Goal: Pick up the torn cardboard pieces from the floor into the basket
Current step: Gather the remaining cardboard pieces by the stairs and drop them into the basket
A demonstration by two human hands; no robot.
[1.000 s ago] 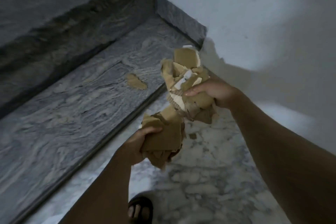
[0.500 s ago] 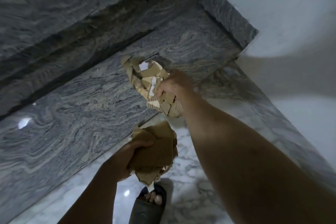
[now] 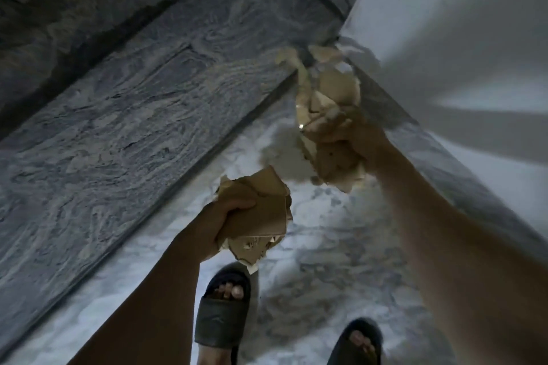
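Gripping torn cardboard: left hand clutches a brown wad above a sandalled foot; right hand clutches a motion-blurred bunch; piece edges indistinct.

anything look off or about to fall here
Torn pieces hang loose below the left hand and its cardboard bundle, above the sandal. The right hand grips a ragged bundle. No basket shows.
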